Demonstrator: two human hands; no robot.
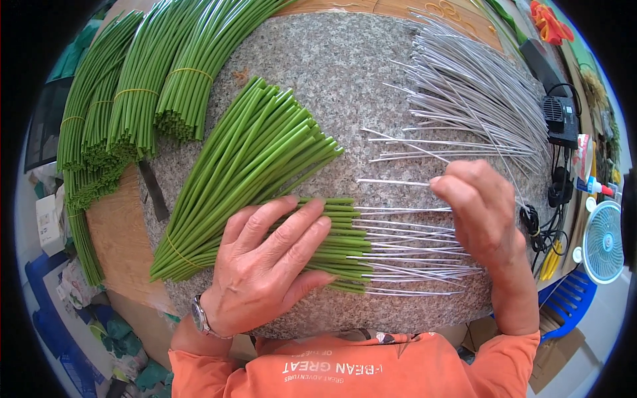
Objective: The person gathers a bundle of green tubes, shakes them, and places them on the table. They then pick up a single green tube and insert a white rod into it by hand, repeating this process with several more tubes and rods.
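Observation:
My left hand (269, 265) lies flat, fingers spread, on a row of green tubes (342, 242) lined up on the speckled stone slab (332, 73). Thin silver wires (411, 249) stick out of the tubes' right ends. My right hand (481, 209) hovers over those wires with fingers curled; one wire (391, 181) runs left from its fingertips, seemingly pinched. A fanned bundle of green tubes (245, 166), tied with a rubber band, lies just beyond my left hand.
Several banded bundles of green tubes (133, 99) are stacked at the far left. A loose heap of silver wires (471, 93) covers the slab's far right. A black device with cables (561, 119) and a small blue fan (604, 242) stand at the right.

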